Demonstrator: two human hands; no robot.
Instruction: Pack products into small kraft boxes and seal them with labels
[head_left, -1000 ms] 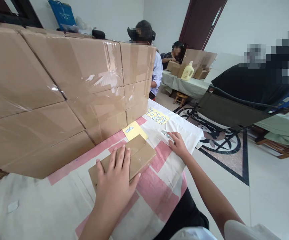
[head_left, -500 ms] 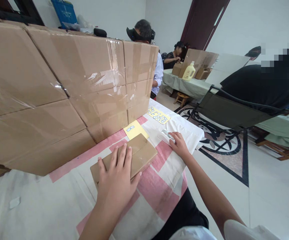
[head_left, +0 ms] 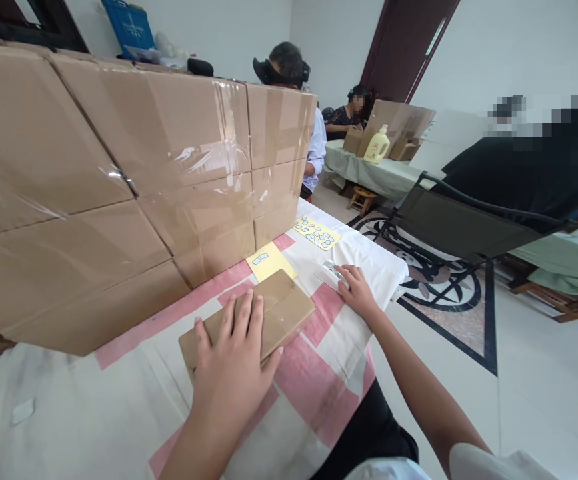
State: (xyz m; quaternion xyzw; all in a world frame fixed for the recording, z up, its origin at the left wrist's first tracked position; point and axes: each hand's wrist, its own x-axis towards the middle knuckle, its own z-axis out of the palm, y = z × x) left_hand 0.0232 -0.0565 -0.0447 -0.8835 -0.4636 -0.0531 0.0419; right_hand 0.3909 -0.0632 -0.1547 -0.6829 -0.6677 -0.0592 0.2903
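A flat cardboard box [head_left: 289,303] lies on the pink-and-white tablecloth [head_left: 93,413], in front of the person. The left hand [head_left: 233,357] rests on top of it, 4 fingers laid across the upper face and the thumb at the near edge, pressing flat rather than grasping. The right hand [head_left: 357,292], well apart from the box, has its fingers on a small whitish item [head_left: 329,271]; I cannot tell whether it grips it. Just beyond the box lies a yellow card [head_left: 272,265] showing 2 pale blue shapes, and farther off a 2nd yellow card [head_left: 317,233] with many such shapes. A wall of taped cartons [head_left: 189,133] stands along the far side. Behind it sits a person in a pale shirt [head_left: 317,143]; past them, a cream bottle [head_left: 377,147] stands on another table [head_left: 393,175].
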